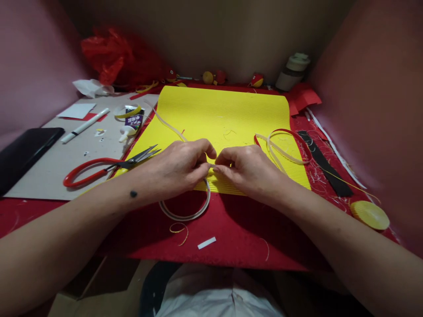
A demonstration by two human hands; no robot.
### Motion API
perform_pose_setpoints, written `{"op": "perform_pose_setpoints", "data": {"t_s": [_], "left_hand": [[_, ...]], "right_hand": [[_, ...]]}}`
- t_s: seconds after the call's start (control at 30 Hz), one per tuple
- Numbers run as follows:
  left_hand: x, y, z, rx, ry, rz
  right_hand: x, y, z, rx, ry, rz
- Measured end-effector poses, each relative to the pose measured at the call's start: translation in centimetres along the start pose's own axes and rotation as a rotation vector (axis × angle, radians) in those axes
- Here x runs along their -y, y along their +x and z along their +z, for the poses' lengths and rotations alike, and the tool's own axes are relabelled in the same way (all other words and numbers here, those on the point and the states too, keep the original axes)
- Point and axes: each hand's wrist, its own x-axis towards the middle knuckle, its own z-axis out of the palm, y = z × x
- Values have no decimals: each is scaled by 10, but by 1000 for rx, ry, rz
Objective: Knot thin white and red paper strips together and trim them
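Over the yellow corrugated paper sheet (221, 110), my left hand (185, 165) and my right hand (246, 167) meet with their fingertips almost touching. A narrow pale paper strip (208, 196) is pinched between the thumb and finger of my left hand and hangs below it in a loop. My right hand pinches at the same spot; its fingertips seem to be on the end of that strip. Beside my left forearm lie scissors (132, 161) with red handles, blades apart. Another loop of red and pale strips (306, 145) rests past my right wrist.
A grey board (42, 176) at left carries a black phone-like object (26, 154), a white pen (85, 125) and a glue tube (134, 118). A yellow paper coil (370, 215) and black strip (325, 163) lie right. A bottle (293, 71) and red plastic bag (115, 55) stand behind.
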Motion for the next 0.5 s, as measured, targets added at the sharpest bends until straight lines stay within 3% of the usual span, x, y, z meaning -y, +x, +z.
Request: {"op": "perform_pose_setpoints", "data": {"t_s": [0.5], "left_hand": [[-6, 0, 5, -14, -35, 31]], "right_hand": [[5, 0, 2, -29, 29, 93]]}}
